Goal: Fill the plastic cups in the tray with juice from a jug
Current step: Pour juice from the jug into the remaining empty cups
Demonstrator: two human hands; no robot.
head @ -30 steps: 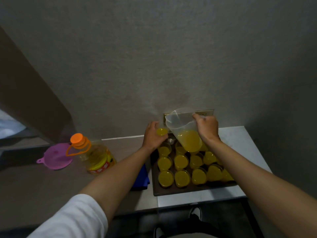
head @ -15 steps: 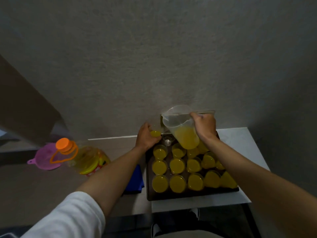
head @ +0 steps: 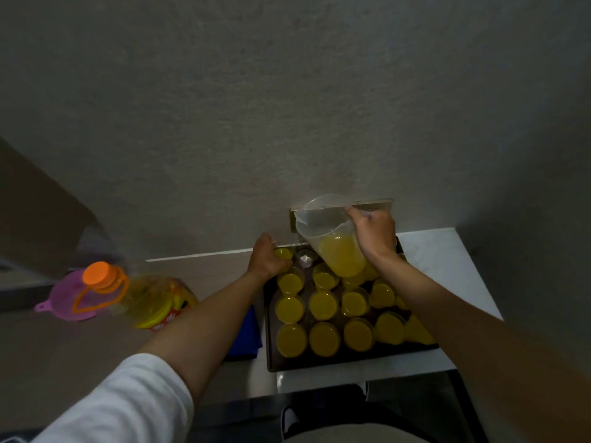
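Right hand (head: pixel 372 235), right of centre frame: gripping jug (head: pixel 332 238) at handle side, fingers curled round it. Jug clear plastic, tilted toward frame left, spout low, yellow juice (head: pixel 342 259) pooled in lower part. Held above far rows of tray (head: pixel 271 346).

Left hand (head: pixel 268 262), centre frame: fingers curled round filled cup (head: pixel 283 253) at tray's far left corner, cup upright.

Empty cup (head: pixel 305 259): clear, just right of held cup, directly below jug spout. Whether juice is running from spout: cannot tell, too dim.

Tray: dark, rectangular, lower centre-right of frame, resting on white table (head: pixel 447 270). Holds rows of filled cups (head: pixel 323 303), all showing yellow juice near rim, standing close together. Cups at right end of tray partly hidden by right forearm.

Left of tray: blue cloth (head: pixel 246 340) just beside tray edge, partly under left forearm. Further left, lower left of frame: bottle (head: pixel 153 302) with yellow contents, orange cap and orange carry handle, lying tilted on grey counter (head: pixel 48 346). Pink funnel (head: pixel 64 298) just behind bottle cap.

White sleeve (head: pixel 128 401) on left arm, bottom left. Grey wall (head: pixel 287 107) across upper frame.
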